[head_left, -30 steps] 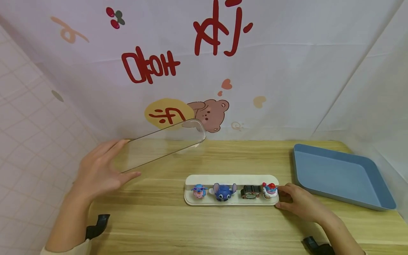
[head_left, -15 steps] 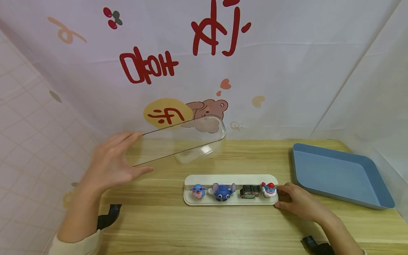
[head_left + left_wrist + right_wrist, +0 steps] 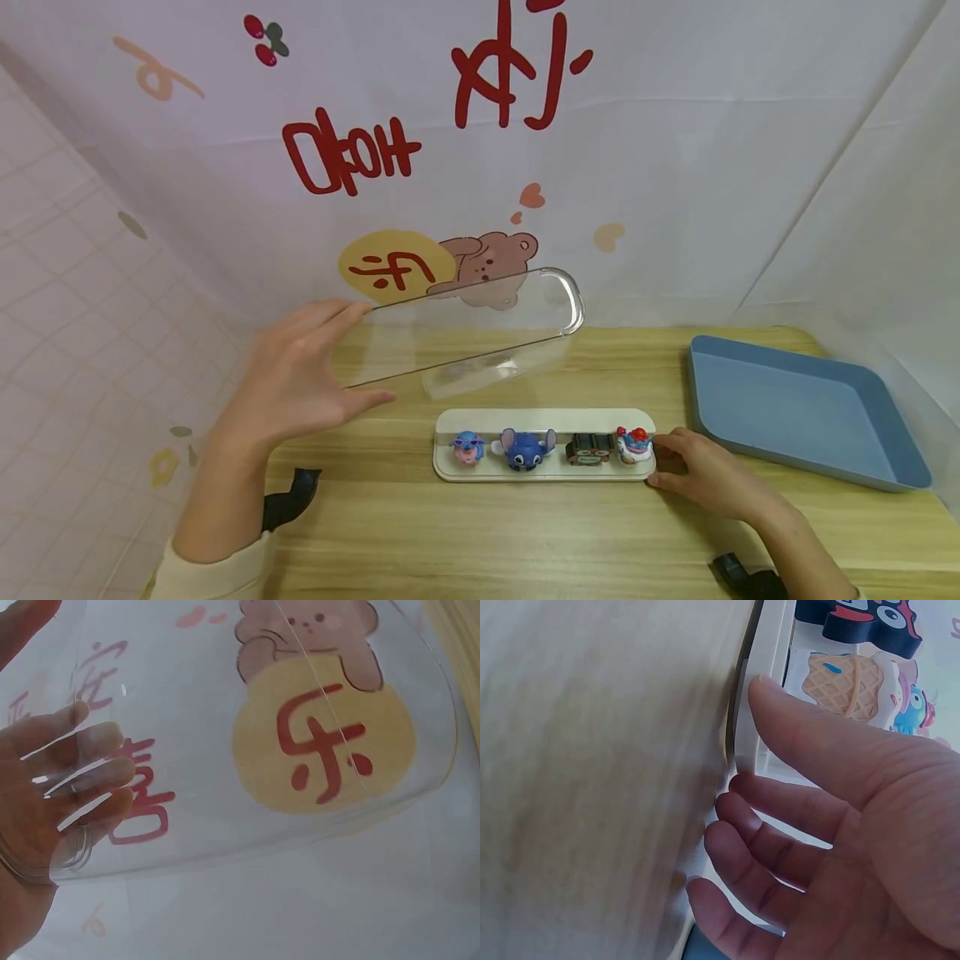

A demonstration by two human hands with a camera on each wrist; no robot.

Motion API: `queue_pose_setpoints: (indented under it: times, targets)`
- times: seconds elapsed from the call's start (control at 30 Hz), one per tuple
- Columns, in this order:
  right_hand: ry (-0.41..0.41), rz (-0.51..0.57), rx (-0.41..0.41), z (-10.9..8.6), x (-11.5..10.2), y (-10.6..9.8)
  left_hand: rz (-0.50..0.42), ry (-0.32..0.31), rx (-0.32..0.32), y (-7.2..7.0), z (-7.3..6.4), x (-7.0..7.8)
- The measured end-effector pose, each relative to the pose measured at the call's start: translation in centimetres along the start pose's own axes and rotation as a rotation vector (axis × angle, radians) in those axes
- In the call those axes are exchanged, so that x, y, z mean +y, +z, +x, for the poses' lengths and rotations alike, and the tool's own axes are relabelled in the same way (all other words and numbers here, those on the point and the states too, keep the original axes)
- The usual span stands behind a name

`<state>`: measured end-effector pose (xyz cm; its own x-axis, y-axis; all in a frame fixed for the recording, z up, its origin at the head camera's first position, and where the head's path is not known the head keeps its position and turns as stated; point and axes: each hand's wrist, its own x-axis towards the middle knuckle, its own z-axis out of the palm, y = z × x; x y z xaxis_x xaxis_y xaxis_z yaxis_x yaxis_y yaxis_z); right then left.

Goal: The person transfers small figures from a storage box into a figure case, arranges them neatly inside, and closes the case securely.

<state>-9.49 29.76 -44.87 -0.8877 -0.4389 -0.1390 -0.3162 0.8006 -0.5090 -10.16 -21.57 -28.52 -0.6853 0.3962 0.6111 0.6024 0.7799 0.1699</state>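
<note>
My left hand point(image 3: 300, 375) holds a long clear plastic cover point(image 3: 465, 342) by its left end, with the cover tilted above the back of the table. Through the plastic its fingers point(image 3: 97, 772) show in the left wrist view. Lower down lies a long white display base point(image 3: 555, 422) with rounded ends. Several small figures stand in a row on it, among them a blue big-eared one point(image 3: 527, 451) and one with a red top point(image 3: 635, 447). My right hand point(image 3: 708, 477) grips the base's right end, thumb point(image 3: 802, 720) at the front corner and fingers curled against the end.
A shallow blue-grey tray point(image 3: 795, 408) lies at the right, just behind the right hand. A printed white cloth point(image 3: 660, 167) hangs behind the wooden table point(image 3: 480, 533). A white gridded sheet point(image 3: 75, 333) borders the left side. A black strap piece point(image 3: 292, 500) juts out beside the left wrist.
My left hand has carried the clear cover to the right, its far end now above the base's middle. My right hand and the base have stayed in place.
</note>
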Motion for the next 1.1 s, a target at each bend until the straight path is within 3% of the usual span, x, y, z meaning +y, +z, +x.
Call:
queue_pose_setpoints:
  times: [0.33, 0.6, 1.1]
  targets:
    - [-0.016, -0.004, 0.011, 0.1, 0.3, 0.1, -0.045, 0.071, 0.024, 0.5, 1.1, 2.0]
    - [-0.023, -0.015, 0.019, 0.0, 0.3, 0.2, -0.104, 0.118, -0.003, 0.9, 1.9, 3.4]
    - [-0.063, -0.011, 0.049, -0.1, 0.4, 0.4, -0.139, 0.105, -0.069, 2.1, 2.8, 5.8]
